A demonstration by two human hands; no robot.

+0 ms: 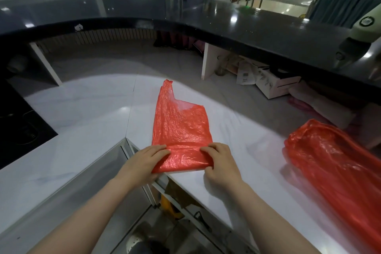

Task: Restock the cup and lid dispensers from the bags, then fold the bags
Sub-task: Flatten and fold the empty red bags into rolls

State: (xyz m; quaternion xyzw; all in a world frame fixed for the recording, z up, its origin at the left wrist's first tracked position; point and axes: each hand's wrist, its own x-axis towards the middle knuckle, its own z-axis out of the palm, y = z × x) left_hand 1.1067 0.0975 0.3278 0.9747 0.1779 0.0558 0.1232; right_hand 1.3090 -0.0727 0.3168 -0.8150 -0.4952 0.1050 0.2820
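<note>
lying flat on the white table (86, 109), the crinkled red plastic bag (181, 130) has its near edge folded over, pinched by left hand (142, 163) and right hand (221, 163) fingers; a second red bag (334, 161) lies at 3 o'clock.

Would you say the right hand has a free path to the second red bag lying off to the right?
Probably yes: bare white counter lies between the right hand and the second bag, though it grips the flat bag.

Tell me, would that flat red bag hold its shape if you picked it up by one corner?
Probably not. The bag is thin, crinkled film, so it would likely droop. It folds over easily where the left hand and right hand pinch its near edge. It looks very light and might slide on the smooth white counter.
</note>
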